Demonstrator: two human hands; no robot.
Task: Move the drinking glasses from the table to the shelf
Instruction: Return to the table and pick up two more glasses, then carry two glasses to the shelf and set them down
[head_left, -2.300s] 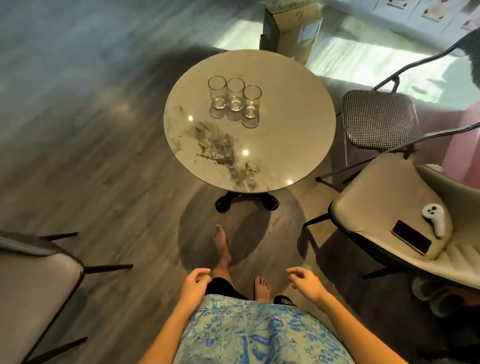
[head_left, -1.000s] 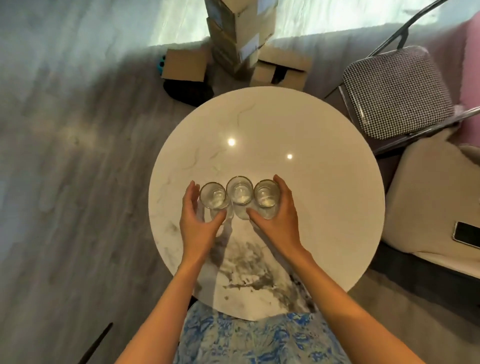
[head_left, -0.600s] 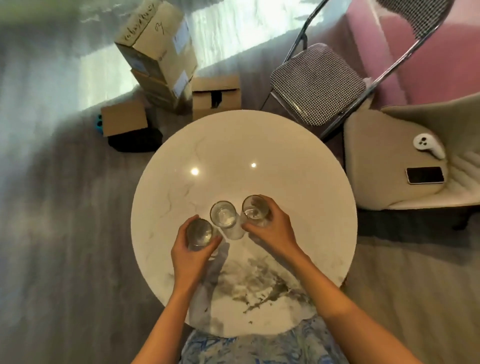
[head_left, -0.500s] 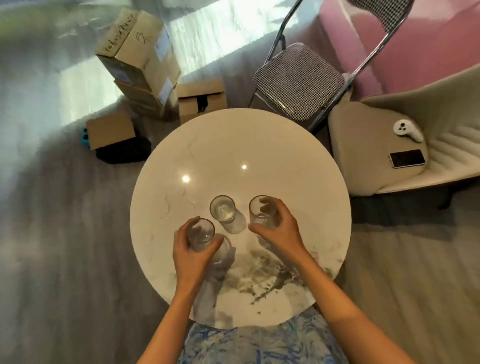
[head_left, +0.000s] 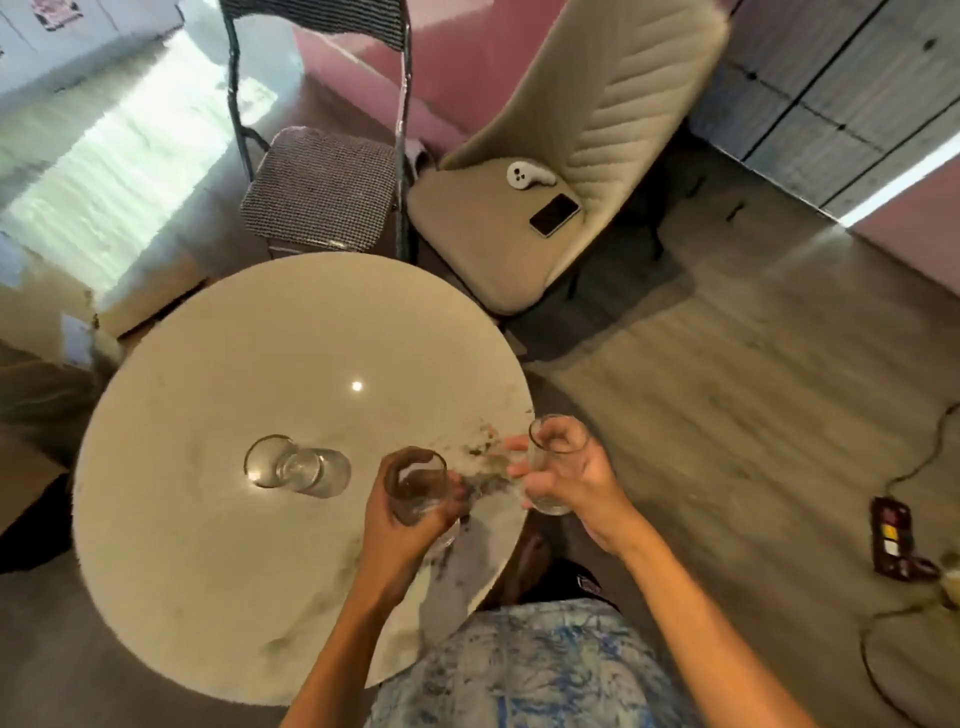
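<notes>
2 clear glasses (head_left: 418, 488) in hands (head_left: 574, 480).

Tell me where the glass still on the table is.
In the head view, the glass stands on the round table, left of the left hand, which holds another glass.

Both forearms reach forward, bare. The left hand (head_left: 410, 512) is curled closed around a glass (head_left: 418, 488). The right hand (head_left: 569, 478) grips another glass (head_left: 551, 467), fingers wrapped round it.
</notes>
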